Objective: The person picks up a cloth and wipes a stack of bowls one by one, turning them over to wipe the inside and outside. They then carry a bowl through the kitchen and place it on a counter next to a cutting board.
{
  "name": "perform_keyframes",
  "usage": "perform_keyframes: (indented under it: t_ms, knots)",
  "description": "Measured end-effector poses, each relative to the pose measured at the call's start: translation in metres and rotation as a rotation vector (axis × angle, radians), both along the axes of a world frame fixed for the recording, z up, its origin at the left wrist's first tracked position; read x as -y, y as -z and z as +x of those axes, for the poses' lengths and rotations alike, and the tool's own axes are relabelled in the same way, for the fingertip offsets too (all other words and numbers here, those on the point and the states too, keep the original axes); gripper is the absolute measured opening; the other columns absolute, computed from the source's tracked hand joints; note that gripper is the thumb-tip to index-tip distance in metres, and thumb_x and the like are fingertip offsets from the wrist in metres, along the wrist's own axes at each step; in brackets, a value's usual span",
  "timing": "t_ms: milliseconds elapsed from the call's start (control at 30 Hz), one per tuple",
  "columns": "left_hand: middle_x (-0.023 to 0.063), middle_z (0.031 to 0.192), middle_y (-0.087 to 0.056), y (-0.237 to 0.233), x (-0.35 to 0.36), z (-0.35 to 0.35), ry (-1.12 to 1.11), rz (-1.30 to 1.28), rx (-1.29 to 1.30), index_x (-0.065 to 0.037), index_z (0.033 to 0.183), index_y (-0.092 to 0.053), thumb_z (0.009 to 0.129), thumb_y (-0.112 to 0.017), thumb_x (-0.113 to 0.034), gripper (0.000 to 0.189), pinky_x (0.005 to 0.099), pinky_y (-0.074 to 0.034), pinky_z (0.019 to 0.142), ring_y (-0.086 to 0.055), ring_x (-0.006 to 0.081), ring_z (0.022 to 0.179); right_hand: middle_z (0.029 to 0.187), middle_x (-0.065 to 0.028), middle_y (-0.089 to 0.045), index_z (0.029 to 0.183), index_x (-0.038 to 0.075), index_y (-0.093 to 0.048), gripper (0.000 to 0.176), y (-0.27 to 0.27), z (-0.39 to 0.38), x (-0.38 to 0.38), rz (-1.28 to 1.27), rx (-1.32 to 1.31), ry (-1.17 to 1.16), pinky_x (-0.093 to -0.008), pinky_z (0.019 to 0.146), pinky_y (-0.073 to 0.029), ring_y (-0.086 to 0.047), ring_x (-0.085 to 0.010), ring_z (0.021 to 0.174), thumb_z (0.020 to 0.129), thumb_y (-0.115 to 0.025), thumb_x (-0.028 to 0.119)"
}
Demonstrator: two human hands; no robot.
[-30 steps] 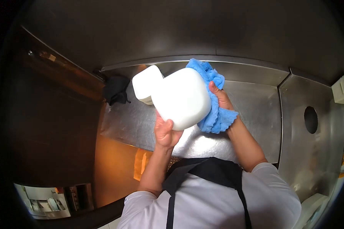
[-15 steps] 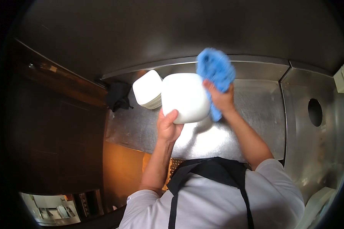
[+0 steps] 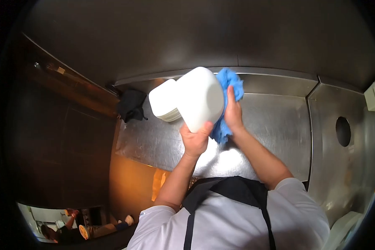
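Note:
Tilted above the steel counter, a white squarish plate (image 3: 200,98) is gripped at its lower edge by my left hand (image 3: 195,139), with the thumb on the near face. My right hand (image 3: 233,112) holds a blue cloth (image 3: 231,81) against the plate's right side; part of the cloth hangs below the hand. The plate's far face is hidden from me. Just left of it, a stack of similar white plates (image 3: 163,100) stands on the counter, partly covered by the held plate.
The steel counter (image 3: 275,129) runs along a dark wall. A black cloth-like bundle (image 3: 131,106) lies at its left end. On the right, a steel surface has a round hole (image 3: 343,131). At lower left, another person (image 3: 64,229) shows through an opening.
The plate has turned more edge-on and tilted. My right hand has brought the cloth left and against it. Another person has come into view at lower left.

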State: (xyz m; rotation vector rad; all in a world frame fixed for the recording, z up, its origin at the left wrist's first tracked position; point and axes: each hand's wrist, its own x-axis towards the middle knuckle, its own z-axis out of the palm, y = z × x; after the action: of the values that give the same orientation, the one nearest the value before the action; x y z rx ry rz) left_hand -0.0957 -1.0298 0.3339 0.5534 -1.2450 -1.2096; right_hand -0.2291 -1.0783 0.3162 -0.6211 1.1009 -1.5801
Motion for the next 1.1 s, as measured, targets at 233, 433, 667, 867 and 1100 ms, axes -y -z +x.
perform_keyframes:
  t_ms: [233, 433, 667, 867, 1100]
  knots:
    - [0.0188, 0.114, -0.07, -0.018, 0.037, 0.041, -0.346, -0.672, 1.018, 0.001, 0.111, -0.07, 0.082, -0.069, -0.002, 0.029, 0.0431, -0.052, 0.099, -0.067, 0.0329, 0.11, 0.13, -0.0116, -0.06, 0.138, 0.002, -0.051, 0.053, 0.048, 0.013, -0.026, -0.157, 0.034, -0.22, -0.0292, 0.101, -0.043, -0.056, -0.0178, 0.119, 0.103, -0.054, 0.042]
    - [0.0118, 0.114, -0.07, 0.013, 0.09, 0.146, -0.404, -0.716, 1.476, -0.008, 0.113, -0.069, 0.081, -0.073, -0.011, 0.032, 0.0415, -0.051, 0.09, -0.067, 0.029, 0.108, 0.122, -0.0212, -0.062, 0.135, 0.002, -0.052, 0.061, 0.063, -0.051, -0.023, -0.014, -0.916, -0.048, -0.039, 0.093, -0.049, -0.062, -0.0323, 0.11, 0.089, -0.074, 0.035]
    - [0.0073, 0.102, -0.067, 0.008, 0.122, 0.198, -0.098, -0.678, 1.683, -0.008, 0.108, -0.066, 0.088, -0.068, -0.019, 0.023, 0.0416, -0.049, 0.091, -0.064, 0.0276, 0.104, 0.142, -0.023, -0.044, 0.137, 0.006, -0.053, 0.068, 0.038, -0.019, -0.026, -0.079, -1.495, 0.059, -0.0455, 0.106, -0.04, -0.046, -0.0403, 0.13, 0.081, -0.081, 0.033]
    - [0.0169, 0.138, -0.052, 0.006, 0.133, 0.207, -0.135, -0.773, 1.638, -0.009, 0.134, -0.054, 0.09, -0.063, -0.041, 0.055, 0.0513, -0.029, 0.114, -0.042, 0.0363, 0.135, 0.14, -0.0225, -0.048, 0.137, 0.005, -0.053, 0.063, 0.025, 0.031, -0.01, -0.295, -1.21, 0.059, -0.0443, 0.109, -0.038, -0.048, -0.0374, 0.129, 0.088, -0.074, 0.039]
    - [0.0276, 0.159, -0.022, 0.084, 0.17, 0.206, -0.342, 0.103, 0.453, 0.0, 0.155, -0.019, 0.088, -0.067, -0.046, 0.094, 0.0463, -0.019, 0.12, -0.019, 0.0382, 0.15, 0.144, -0.0202, -0.046, 0.142, 0.004, -0.047, 0.074, 0.044, 0.071, 0.02, -0.306, -0.759, -0.064, -0.0435, 0.111, -0.035, -0.046, -0.033, 0.133, 0.097, -0.048, 0.063]
